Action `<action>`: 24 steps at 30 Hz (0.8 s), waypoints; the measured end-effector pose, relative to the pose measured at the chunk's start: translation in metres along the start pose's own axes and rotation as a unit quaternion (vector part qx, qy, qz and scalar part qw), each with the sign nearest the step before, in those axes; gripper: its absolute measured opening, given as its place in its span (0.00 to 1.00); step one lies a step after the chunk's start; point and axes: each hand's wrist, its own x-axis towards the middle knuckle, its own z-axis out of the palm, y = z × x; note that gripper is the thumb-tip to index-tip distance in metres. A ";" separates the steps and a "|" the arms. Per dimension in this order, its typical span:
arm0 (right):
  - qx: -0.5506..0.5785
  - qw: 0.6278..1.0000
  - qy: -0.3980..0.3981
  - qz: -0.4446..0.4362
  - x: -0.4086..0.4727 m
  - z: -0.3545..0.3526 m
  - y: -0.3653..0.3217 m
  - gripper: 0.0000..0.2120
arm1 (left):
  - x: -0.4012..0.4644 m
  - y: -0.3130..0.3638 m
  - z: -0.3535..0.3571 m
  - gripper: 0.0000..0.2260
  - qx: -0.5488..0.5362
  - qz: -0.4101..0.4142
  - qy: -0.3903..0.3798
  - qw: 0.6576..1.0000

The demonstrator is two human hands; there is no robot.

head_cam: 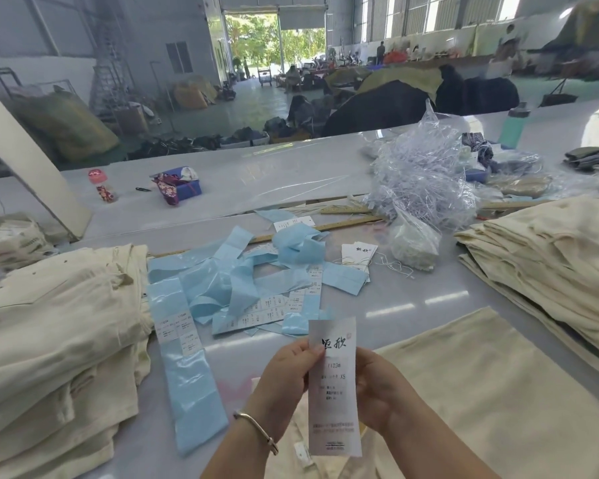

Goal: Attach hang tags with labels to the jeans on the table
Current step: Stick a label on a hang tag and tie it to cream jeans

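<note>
1. Two bare forearms are reaching in from the near edge of the scene, converging toward the centre.
2. The left hand (287, 375) is rising at a slant from the lower left, back of the hand facing the camera, thumb and fingers pinching the left edge of a hang tag (333, 385).
3. A thin metal bangle (256, 431) is circling the left wrist.
4. The right hand (377, 385) is coming in from the lower right, its fingers curling behind the tag's right edge and gripping it, holding it upright between both hands.
</note>
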 end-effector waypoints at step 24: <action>-0.636 0.611 0.158 -0.444 -0.028 0.017 0.022 0.04 | -0.041 -0.015 -0.029 0.08 0.193 0.178 0.106 0.959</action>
